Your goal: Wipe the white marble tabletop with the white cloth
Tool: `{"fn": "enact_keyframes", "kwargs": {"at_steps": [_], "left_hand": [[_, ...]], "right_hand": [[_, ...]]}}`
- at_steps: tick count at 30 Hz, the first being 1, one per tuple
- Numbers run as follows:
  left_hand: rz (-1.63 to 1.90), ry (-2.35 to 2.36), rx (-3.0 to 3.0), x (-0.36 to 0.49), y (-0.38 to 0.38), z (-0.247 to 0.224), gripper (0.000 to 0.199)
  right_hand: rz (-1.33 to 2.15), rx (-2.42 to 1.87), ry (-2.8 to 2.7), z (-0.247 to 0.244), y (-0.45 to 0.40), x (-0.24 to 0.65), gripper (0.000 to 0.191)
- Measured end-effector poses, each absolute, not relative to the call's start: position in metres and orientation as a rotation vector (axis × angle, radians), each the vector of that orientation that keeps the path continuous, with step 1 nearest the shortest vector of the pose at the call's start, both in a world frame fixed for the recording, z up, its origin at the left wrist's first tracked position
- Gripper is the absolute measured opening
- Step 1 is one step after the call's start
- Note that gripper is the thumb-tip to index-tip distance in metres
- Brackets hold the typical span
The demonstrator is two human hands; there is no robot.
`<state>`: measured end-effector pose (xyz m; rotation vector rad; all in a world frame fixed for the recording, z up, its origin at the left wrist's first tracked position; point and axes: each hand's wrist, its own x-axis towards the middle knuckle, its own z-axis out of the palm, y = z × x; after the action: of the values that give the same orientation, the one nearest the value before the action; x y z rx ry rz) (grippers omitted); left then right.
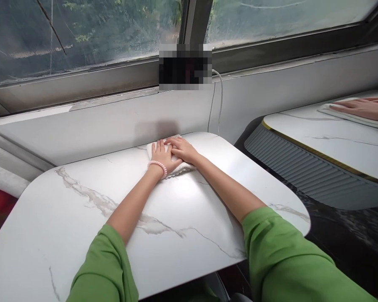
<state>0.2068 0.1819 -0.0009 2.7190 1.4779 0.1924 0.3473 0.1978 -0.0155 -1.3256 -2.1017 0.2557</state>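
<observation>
A white cloth (176, 171) lies folded on the marble-patterned white table (189, 205), close to its far edge by the wall. My left hand (162, 155) presses flat on the cloth with fingers spread, a pink coiled band around its wrist. Beside it and partly overlapping it, my right hand (182, 149) rests on the same cloth, its fingers stretched out to the left. Both arms reach forward across the tabletop. Most of the cloth's middle is hidden beneath the hands.
At the right, another person's hand (362, 108) lies on a white cloth (330, 111) on a second marble-patterned table (349, 147). A white cable (221, 96) hangs down the wall (113, 130) behind my table. Windows (91, 37) run above a ledge. A blurred dark box covers the window post.
</observation>
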Motion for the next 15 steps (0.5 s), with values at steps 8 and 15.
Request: {"fn": "enact_keyframes", "kwargs": {"at_steps": [8,15], "left_hand": [[0.149,1.312,2.783,0.192,0.081,0.005,0.086],[0.097,1.099,2.762,0.177,-0.029,0.011,0.090]], "right_hand": [[0.236,-1.387,-2.115,-0.019,0.085,0.342,0.041],[0.244,-1.413,-2.098,-0.015,-0.043,0.330,0.042]]}}
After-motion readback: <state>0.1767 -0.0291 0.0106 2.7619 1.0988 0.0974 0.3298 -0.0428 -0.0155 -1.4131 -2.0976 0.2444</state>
